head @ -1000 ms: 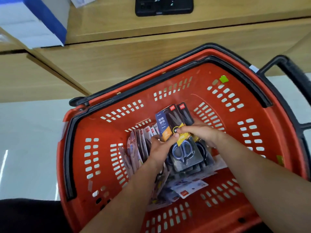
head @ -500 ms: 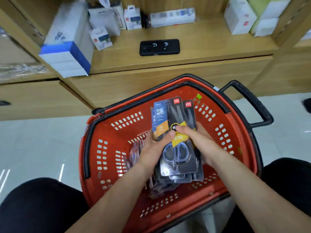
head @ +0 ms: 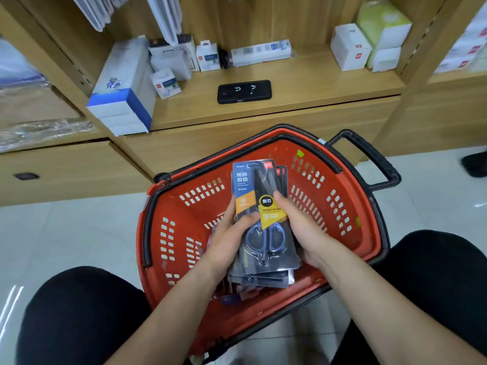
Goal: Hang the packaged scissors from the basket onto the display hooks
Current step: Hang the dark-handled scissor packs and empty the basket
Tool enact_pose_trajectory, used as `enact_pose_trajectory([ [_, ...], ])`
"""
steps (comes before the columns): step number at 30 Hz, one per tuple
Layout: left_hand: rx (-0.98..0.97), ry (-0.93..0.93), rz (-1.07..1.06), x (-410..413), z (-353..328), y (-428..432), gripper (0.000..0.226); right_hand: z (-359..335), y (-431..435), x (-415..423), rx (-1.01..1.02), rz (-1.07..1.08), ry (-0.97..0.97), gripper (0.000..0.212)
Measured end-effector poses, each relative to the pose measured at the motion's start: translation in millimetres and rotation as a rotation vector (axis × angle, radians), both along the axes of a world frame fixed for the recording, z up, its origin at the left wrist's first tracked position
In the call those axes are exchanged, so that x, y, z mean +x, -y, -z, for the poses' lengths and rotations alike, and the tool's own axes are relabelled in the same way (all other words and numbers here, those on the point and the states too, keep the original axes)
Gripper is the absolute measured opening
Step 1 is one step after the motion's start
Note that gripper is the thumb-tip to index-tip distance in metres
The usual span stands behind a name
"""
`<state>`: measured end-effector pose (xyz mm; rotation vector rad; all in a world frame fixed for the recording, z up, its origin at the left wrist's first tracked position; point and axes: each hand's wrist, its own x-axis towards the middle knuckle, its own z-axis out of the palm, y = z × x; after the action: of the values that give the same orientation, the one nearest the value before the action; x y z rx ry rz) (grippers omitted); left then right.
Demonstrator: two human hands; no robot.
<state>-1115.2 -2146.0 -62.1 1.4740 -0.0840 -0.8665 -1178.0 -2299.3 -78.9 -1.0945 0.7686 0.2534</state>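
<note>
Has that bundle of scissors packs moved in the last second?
Yes: the left hand and right hand lifted the scissors packs off the basket floor, toward its far rim.

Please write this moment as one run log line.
left hand grips scissors packs | right hand grips them too | packs over basket
</note>
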Motion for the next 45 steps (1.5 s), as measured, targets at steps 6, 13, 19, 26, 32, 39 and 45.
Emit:
enact_pose_trajectory([
  [6,-0.007,-0.039,-0.057,-2,7,-3,0.045,-3,-7,0,0.054,-0.072,0.095,0.104],
  [13,-0.049,-0.016,-0.158,7,5,-6,0.066,11,-22,10,-0.015,0.174,0.225,0.026],
  [19,0.052,0.067,-0.194,15,11,-9,0.101,13,-23,14,0.018,0.279,0.197,0.028],
  [26,-0.025,-0.002,-0.258,22,10,-6,0.092,7,-3,15,0.046,0.400,0.243,0.017],
  [32,0.017,0.000,-0.181,27,7,-7,0.092,-1,1,12,0.042,0.370,0.229,0.017],
  [39,0.024,0.080,-0.195,27,5,-9,0.080,-6,2,7,-0.149,0.212,0.290,0.028],
  [45,0.055,0.189,-0.160,23,1,-11,0.099,-11,-1,3,-0.228,0.131,0.311,0.047],
])
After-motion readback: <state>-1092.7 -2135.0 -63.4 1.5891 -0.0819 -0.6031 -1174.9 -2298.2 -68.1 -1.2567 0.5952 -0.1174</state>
